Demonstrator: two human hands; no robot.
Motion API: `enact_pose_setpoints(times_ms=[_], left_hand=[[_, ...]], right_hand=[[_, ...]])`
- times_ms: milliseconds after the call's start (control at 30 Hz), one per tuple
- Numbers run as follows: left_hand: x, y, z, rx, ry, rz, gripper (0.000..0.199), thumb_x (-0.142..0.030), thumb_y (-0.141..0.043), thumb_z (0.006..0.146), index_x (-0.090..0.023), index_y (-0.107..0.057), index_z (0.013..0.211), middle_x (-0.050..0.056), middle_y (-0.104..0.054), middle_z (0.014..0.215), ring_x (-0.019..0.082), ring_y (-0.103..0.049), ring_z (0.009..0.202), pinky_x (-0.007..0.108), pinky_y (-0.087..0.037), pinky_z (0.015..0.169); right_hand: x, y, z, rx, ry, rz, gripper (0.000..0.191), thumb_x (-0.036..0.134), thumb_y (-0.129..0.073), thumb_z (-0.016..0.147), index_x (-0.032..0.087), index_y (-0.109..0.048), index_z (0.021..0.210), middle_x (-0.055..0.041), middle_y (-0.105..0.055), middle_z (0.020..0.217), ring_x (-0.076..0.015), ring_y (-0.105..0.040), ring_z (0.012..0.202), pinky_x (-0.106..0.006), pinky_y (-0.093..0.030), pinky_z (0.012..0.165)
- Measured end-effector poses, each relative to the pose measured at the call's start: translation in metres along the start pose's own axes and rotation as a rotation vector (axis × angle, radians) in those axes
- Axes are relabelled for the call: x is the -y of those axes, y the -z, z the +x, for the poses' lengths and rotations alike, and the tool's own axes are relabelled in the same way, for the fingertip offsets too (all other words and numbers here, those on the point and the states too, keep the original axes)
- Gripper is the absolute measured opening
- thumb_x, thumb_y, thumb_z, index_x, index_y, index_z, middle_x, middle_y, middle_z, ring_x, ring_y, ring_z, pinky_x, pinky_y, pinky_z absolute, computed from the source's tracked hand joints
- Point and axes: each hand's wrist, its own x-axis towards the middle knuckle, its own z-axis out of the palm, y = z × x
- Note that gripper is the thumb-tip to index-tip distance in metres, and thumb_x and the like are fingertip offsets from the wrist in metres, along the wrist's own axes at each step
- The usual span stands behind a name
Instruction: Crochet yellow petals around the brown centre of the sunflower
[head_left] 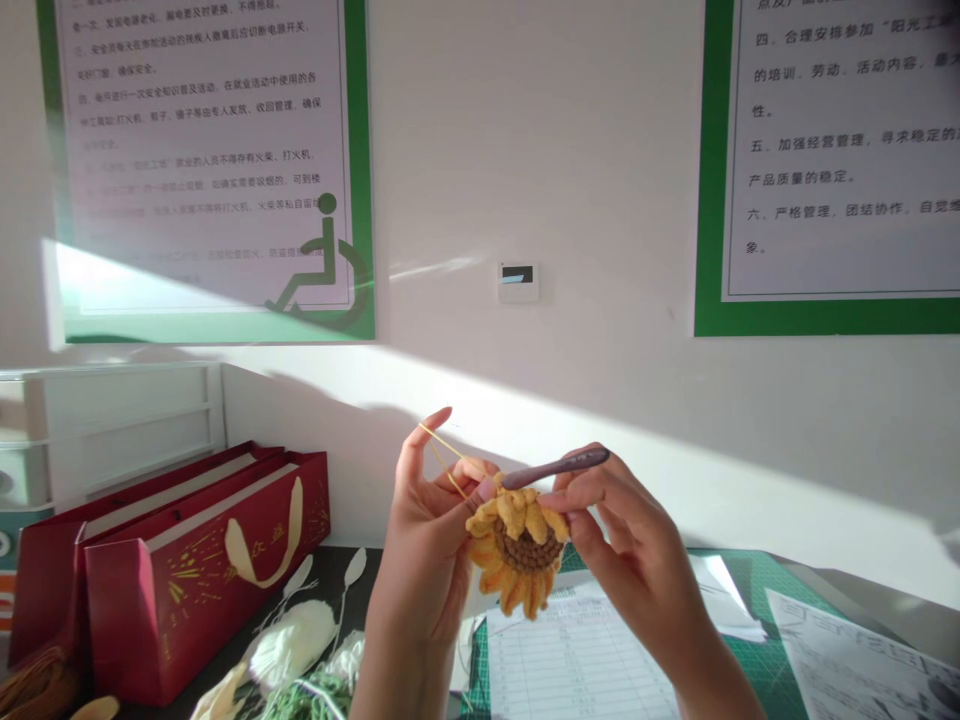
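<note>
A crocheted sunflower (529, 550) with yellow petals and a brown center hangs between my two hands above the table. My left hand (431, 530) is closed on the flower's upper left edge, thumb and fingers pinching it. Its index finger stands raised, with a yellow yarn strand (444, 440) looped over it and running down to the flower. My right hand (626, 535) pinches a petal at the upper right side. A brownish-purple crochet hook (555, 467) slants across the top of the flower, its handle end by my right fingers; its tip is hidden at the stitches.
Red gift bags (202, 580) stand at left before white plastic drawers (135, 415). White yarn (292, 640) and green yarn (307, 698) lie at lower left. A printed sheet (577, 650) rests on the green cutting mat (784, 650). Behind is a wall with green-framed posters (360, 180).
</note>
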Motion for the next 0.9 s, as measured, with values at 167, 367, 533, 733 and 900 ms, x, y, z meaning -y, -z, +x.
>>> enact_pose_setpoints(times_ms=[167, 367, 533, 733, 900], left_hand=[[0.000, -0.009, -0.006, -0.026, -0.111, 0.046, 0.078, -0.005, -0.082, 0.081, -0.032, -0.044, 0.143, -0.001, -0.071, 0.078, 0.014, -0.066, 0.068, 0.024, -0.056, 0.065], [0.002, -0.014, -0.008, -0.036, -0.169, 0.098, 0.076, -0.009, -0.082, 0.082, -0.032, -0.044, 0.143, -0.001, -0.071, 0.076, 0.015, -0.066, 0.064, 0.024, -0.057, 0.061], [0.006, -0.020, -0.008, -0.093, -0.281, 0.183, 0.073, -0.008, -0.080, 0.082, -0.034, -0.046, 0.141, -0.003, -0.071, 0.075, 0.014, -0.067, 0.066, 0.023, -0.058, 0.062], [0.015, -0.025, -0.013, -0.112, -0.458, 0.332, 0.065, -0.005, -0.074, 0.087, -0.035, -0.049, 0.139, -0.004, -0.072, 0.077, 0.013, -0.067, 0.067, 0.022, -0.058, 0.064], [0.022, -0.019, -0.013, -0.052, -0.564, 0.523, 0.059, -0.004, -0.067, 0.091, -0.036, -0.055, 0.139, -0.002, -0.073, 0.084, 0.015, -0.070, 0.075, 0.027, -0.060, 0.069]], right_hand=[[0.002, -0.001, 0.001, 0.056, -0.288, 0.311, 0.012, 0.038, -0.062, 0.101, 0.026, -0.063, 0.099, -0.0012, -0.060, 0.103, -0.0155, -0.059, 0.093, -0.028, -0.049, 0.082], [-0.007, -0.002, 0.003, 0.017, -0.469, 0.413, 0.029, 0.038, -0.084, 0.083, 0.028, -0.062, 0.099, 0.0033, -0.062, 0.092, -0.0134, -0.061, 0.085, -0.024, -0.048, 0.072], [-0.009, -0.001, 0.000, 0.051, -0.417, 0.385, 0.046, 0.052, -0.081, 0.083, 0.032, -0.063, 0.121, -0.0032, -0.068, 0.114, -0.0211, -0.066, 0.108, -0.032, -0.052, 0.090], [-0.008, -0.004, 0.002, 0.103, -0.434, 0.348, 0.040, 0.061, -0.061, 0.095, 0.027, -0.067, 0.114, -0.0050, -0.069, 0.105, -0.0201, -0.065, 0.099, -0.032, -0.052, 0.084], [-0.005, -0.003, 0.004, 0.112, -0.505, 0.378, 0.046, 0.066, -0.071, 0.086, 0.023, -0.066, 0.103, -0.0028, -0.065, 0.092, -0.0168, -0.059, 0.083, -0.029, -0.047, 0.072]])
